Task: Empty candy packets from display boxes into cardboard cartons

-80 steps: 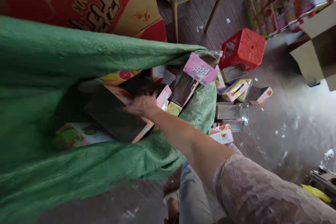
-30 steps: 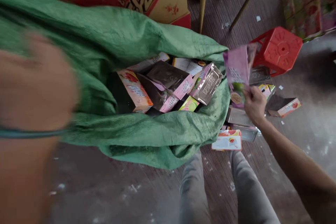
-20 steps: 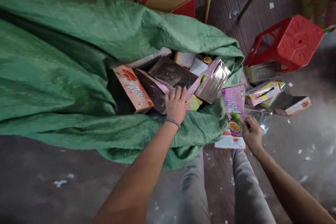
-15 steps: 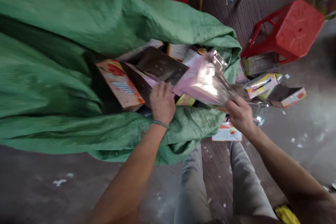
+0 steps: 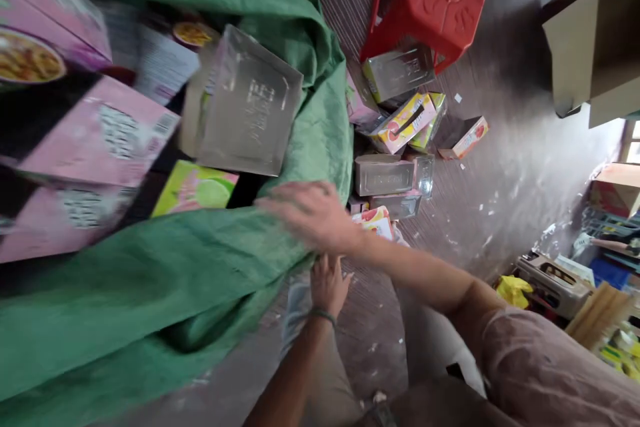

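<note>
A big green woven sack (image 5: 210, 260) lies on its side, its mouth facing right. Inside it are pink printed cartons (image 5: 105, 137), a lime-green carton (image 5: 197, 190) and a clear plastic box (image 5: 250, 107) near the mouth. My right hand (image 5: 317, 213) is over the lower edge of the mouth, fingers stretched out and smeared by motion, with nothing seen in it. Just below it, my left hand (image 5: 330, 287), with a band at the wrist, is beside the sack edge. Its fingers are apart; the tips are partly hidden behind my right wrist.
Right of the sack, clear plastic boxes (image 5: 385, 177) and a pink-and-yellow carton (image 5: 405, 123) are heaped on the floor. A red stool (image 5: 440, 0) stands behind them. Far right are an open cardboard box (image 5: 573, 47) and a crate (image 5: 557, 283). White scraps dot the floor.
My right hand has let go of the shiny pink-and-clear packaging and moved to the sack's lower edge. My left hand has come out of the sack. The view has swung right.
</note>
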### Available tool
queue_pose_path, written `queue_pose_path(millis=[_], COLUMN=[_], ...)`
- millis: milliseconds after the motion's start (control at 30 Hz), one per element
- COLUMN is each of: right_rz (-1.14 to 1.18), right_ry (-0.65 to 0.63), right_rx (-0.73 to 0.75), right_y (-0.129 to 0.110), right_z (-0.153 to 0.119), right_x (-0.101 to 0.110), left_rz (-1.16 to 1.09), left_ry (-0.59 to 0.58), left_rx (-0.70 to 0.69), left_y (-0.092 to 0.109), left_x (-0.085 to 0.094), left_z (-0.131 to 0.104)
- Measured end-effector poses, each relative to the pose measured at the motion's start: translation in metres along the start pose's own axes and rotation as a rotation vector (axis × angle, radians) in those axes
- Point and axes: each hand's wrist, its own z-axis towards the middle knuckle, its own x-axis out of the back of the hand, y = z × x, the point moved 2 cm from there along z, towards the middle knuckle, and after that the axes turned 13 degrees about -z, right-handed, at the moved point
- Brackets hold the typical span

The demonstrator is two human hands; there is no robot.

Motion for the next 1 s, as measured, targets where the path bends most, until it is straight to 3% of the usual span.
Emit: queue_pose_path(millis=[67,133,233,367,467,567,700,867,933,1000], right_rz=[0.074,0.022,-0.083,-0.081,-0.008,0.064,0.061,-0.034,0.032,0.139], right_ry=[-0.204,-0.321,-0.354,-0.460,-0.568,-0.578,-0.392,-0.194,-0.146,-0.081], right_rx=[-0.275,-0.484,-0.499,-0.458,-0.479,-0.476,-0.554,-0.745,-0.847,-0.925], right_y=[0.075,0.146,0.218,0.250,0.255,0.263,0.282,0.291,0.284,0.268], right_z=[-0.041,-0.074,-0.100,-0.103,-0.100,-0.109,-0.155,-0.258,-0.296,-0.319], right_x=[-0.055,-0.103,-0.163,-0.231,-0.258,-0.253,-0.211,-0.166,-0.159,-0.155], left_rz=[0.085,0.160,0.245,0.314,0.358,0.385,0.401,0.150,0.061,-0.006], left_ry=[-0.092,-0.160,-0.185,-0.199,-0.230,-0.346,-0.456,-0.582,-0.624,-0.612], left_rx=[-0.003,-0.027,-0.001,0.025,0.023,-0.037,-0.106,0.154,0.236,0.291], left_y=[0.011,0.026,0.047,0.063,0.068,0.074,0.072,0.053,0.057,0.070], left_x=[-0.015,-0.027,-0.046,-0.069,-0.079,-0.095,-0.121,-0.144,-0.148,-0.143], left_z=[0.038,0.073,0.108,0.117,0.104,0.088,0.099,0.160,0.170,0.164])
